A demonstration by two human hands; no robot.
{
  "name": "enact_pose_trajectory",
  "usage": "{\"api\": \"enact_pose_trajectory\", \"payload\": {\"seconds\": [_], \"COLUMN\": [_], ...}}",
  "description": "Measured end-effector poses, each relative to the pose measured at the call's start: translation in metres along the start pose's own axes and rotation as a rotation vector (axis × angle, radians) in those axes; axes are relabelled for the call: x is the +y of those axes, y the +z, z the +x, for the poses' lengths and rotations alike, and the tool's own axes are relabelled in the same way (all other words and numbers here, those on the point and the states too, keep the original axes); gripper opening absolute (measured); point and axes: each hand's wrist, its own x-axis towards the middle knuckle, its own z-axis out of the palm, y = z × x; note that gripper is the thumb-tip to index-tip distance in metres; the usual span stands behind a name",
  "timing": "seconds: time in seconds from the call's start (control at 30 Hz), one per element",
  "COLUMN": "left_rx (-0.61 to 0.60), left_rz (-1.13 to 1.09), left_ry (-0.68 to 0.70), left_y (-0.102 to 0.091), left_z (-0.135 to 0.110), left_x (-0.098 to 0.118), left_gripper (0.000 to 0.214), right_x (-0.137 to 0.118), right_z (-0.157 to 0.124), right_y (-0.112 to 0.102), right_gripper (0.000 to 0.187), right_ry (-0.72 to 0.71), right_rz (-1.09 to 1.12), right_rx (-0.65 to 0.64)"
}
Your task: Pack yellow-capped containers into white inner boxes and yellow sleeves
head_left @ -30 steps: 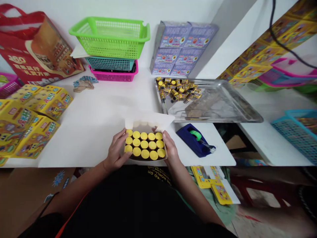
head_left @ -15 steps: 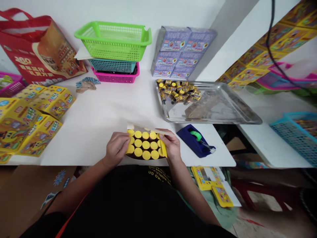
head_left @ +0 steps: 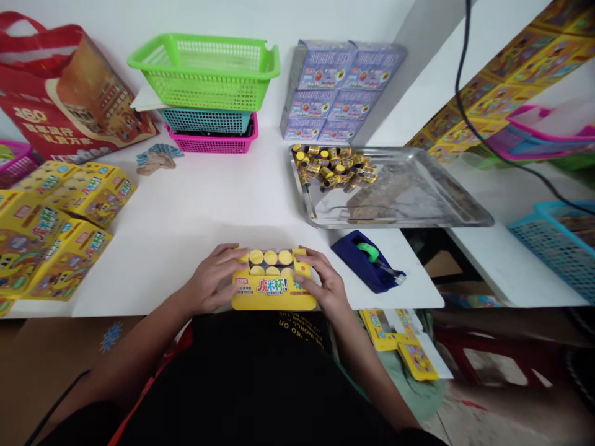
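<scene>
A yellow cardboard box (head_left: 273,300) with printed lettering sits at the table's front edge, close to my body. Its top panel now lies over the contents, and yellow round caps (head_left: 270,257) show through the panel's window. My left hand (head_left: 211,280) grips the box's left end, fingers on top and thumb at the front. At the right end, my right hand (head_left: 324,279) holds the box with its thumb on the top panel. Just right of that hand stands a navy tape dispenser (head_left: 360,263) with a green core.
A metal tray (head_left: 418,186) holds a heap of small yellow-capped containers (head_left: 332,166). Yellow boxes (head_left: 69,254) are stacked at left. Behind stand nested baskets (head_left: 209,74), purple boxes (head_left: 341,90) and a red bag (head_left: 69,93). Flattened yellow cartons (head_left: 395,337) lie below the table edge.
The box's raised flap has folded down toward me over the rows of capped containers. Both hands have shifted from the side flaps to gripping the box's ends.
</scene>
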Motion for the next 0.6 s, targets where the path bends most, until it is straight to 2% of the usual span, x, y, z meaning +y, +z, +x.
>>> {"api": "enact_pose_trajectory", "payload": {"seconds": [0.1,0.17,0.27,0.33,0.5,0.6], "left_rx": [-0.036,-0.041,-0.016,-0.02,-0.072,-0.086], "left_rz": [0.247,0.371,0.457,0.475,0.5,0.517], "left_ry": [0.028,0.031,0.034,0.05,0.077,0.108], "left_y": [0.013,0.024,0.032,0.031,0.017,0.011], "left_z": [0.004,0.005,0.006,0.009,0.02,0.026], "left_x": [0.013,0.016,0.011,0.004,-0.006,-0.005], "left_gripper": [0.072,0.086,0.089,0.089,0.083,0.078], "right_x": [0.004,0.008,0.009,0.005,-0.01,-0.017], "right_z": [-0.001,0.003,0.012,0.02,0.023,0.017], "right_y": [0.004,0.006,0.005,-0.001,-0.016,-0.017], "right_gripper": [0.035,0.034,0.033,0.035,0.053,0.055], "right_ry": [-0.004,-0.026,-0.103,-0.203,-0.495,-0.589], "right_rz": [-0.001,-0.034,-0.143,-0.245,-0.427,-0.529], "right_rx": [0.014,0.02,0.034,0.023,-0.202,-0.234]}}
